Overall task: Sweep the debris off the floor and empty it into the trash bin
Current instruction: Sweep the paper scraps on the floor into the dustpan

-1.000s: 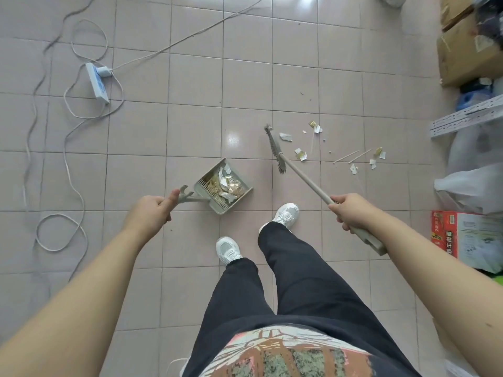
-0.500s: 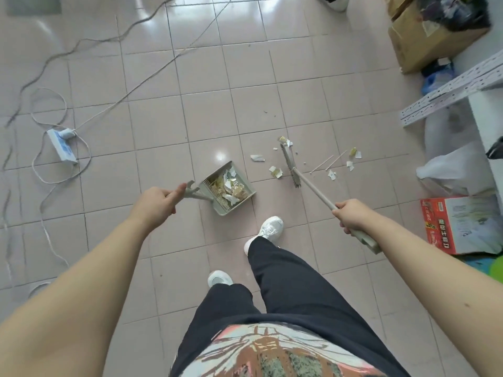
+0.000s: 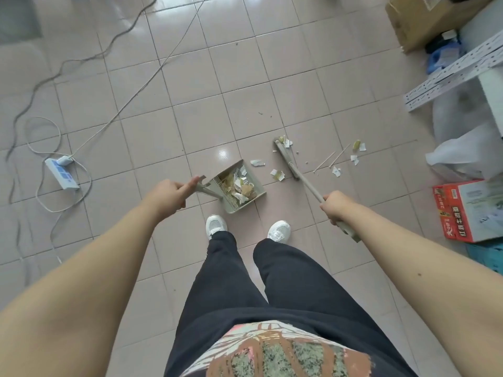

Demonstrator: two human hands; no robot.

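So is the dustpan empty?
No, the dustpan in the left hand already holds a heap of paper scraps.

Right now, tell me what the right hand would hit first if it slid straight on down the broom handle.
The right hand points along the handle toward the broom head, so it would likely meet that first, then the paper scraps by its far end. Depth is uncertain.

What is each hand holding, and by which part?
The left hand grips the dustpan by its handle; the right hand grips the broom near its handle's top.
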